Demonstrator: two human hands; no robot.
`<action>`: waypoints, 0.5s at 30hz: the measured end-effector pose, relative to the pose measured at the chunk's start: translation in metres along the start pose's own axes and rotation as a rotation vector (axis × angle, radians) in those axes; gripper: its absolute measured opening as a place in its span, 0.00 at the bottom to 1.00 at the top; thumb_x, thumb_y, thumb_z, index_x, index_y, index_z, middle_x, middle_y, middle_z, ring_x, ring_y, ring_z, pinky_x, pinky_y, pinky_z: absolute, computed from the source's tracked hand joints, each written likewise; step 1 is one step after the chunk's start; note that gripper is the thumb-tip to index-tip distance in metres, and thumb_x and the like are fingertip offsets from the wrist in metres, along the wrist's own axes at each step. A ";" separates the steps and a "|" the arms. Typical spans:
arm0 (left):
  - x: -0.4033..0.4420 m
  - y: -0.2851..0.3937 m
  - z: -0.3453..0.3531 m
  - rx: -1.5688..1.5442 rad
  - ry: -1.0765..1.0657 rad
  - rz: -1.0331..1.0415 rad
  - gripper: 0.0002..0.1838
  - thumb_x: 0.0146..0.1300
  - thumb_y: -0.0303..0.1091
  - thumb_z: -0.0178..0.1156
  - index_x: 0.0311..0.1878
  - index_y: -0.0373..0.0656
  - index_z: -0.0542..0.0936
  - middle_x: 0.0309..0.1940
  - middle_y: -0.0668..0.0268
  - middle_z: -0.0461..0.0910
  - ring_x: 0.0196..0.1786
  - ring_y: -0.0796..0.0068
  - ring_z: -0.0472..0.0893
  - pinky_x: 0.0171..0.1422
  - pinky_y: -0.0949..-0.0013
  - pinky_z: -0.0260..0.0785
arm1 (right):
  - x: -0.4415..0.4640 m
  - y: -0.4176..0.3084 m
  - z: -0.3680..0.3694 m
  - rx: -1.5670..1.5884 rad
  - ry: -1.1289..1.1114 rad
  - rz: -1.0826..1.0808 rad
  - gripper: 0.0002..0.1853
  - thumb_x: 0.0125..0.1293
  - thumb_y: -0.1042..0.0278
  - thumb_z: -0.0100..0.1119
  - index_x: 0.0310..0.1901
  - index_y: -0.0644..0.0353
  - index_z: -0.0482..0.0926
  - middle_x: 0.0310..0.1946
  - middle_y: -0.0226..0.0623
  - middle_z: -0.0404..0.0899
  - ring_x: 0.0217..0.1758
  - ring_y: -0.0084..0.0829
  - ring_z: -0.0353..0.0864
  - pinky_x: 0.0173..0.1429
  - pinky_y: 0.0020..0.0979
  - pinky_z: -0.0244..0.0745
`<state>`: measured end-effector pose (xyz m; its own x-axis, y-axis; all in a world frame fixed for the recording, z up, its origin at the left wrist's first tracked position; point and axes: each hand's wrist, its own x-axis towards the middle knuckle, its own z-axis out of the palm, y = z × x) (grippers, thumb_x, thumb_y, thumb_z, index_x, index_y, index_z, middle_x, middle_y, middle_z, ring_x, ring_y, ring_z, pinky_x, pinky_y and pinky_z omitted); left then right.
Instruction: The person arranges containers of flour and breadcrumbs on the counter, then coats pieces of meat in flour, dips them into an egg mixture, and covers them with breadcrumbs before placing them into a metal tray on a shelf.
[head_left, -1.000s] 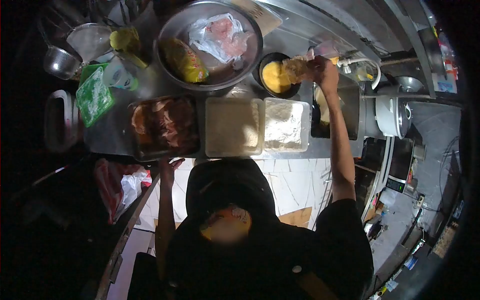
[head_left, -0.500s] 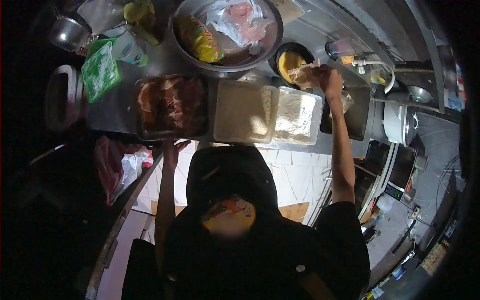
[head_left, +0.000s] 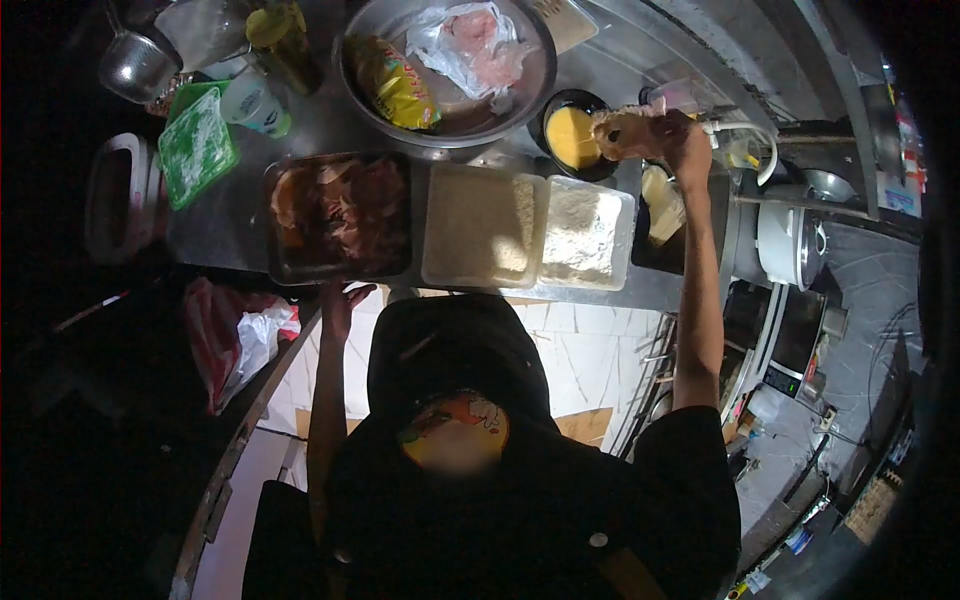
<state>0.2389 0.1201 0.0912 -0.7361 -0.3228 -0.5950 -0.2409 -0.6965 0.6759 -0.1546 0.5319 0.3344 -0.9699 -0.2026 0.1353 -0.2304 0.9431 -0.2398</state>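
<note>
My right hand (head_left: 686,148) is closed on a thin, floppy slice of meat (head_left: 628,138), holding it over the right rim of a black bowl (head_left: 553,152) of yellow beaten egg (head_left: 571,137). Dark fingertips partly hide the slice's right end. Down at the counter's front edge, my left hand (head_left: 340,304) is by a dark tray (head_left: 268,240) of raw meat slices (head_left: 340,205). Its thumb is apart from the fingers, and nothing shows in it; whether it touches the tray I cannot tell. Between the hands sit a container of breadcrumbs (head_left: 475,225) and one of white flour (head_left: 582,235).
Behind stands a large metal basin (head_left: 450,138) with a yellow packet (head_left: 400,85) and a plastic bag (head_left: 480,50). A black tray (head_left: 690,255) with a pale slice is at right. A green floured board (head_left: 200,150) and a cup (head_left: 255,105) are at left.
My right hand has moved right with the meat slice, from over the egg bowl to its right rim, uncovering more egg and the right tray. My left hand stays by the meat tray.
</note>
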 end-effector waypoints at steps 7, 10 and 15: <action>-0.003 0.001 0.002 0.057 -0.005 0.027 0.19 0.70 0.39 0.42 0.54 0.34 0.69 0.46 0.52 0.76 0.42 0.54 0.82 0.50 0.61 0.78 | 0.000 -0.020 -0.027 0.040 0.016 -0.040 0.09 0.54 0.68 0.62 0.38 0.52 0.83 0.31 0.34 0.84 0.36 0.36 0.84 0.39 0.33 0.76; 0.000 0.000 0.003 0.054 0.026 0.016 0.18 0.70 0.38 0.42 0.54 0.33 0.69 0.46 0.50 0.76 0.42 0.53 0.82 0.49 0.61 0.78 | 0.002 -0.016 -0.033 0.061 -0.010 -0.017 0.08 0.56 0.69 0.60 0.38 0.56 0.82 0.34 0.38 0.84 0.36 0.34 0.84 0.40 0.29 0.74; 0.001 -0.003 -0.010 0.063 -0.172 0.066 0.21 0.71 0.42 0.46 0.62 0.40 0.64 0.61 0.54 0.65 0.51 0.51 0.77 0.54 0.48 0.76 | 0.002 0.000 -0.010 0.020 0.046 -0.044 0.09 0.52 0.66 0.65 0.38 0.50 0.83 0.32 0.34 0.84 0.37 0.38 0.84 0.40 0.34 0.76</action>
<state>0.2456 0.1151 0.0845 -0.8478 -0.2481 -0.4688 -0.2235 -0.6345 0.7399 -0.1559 0.5338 0.3440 -0.9544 -0.2306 0.1898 -0.2744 0.9280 -0.2520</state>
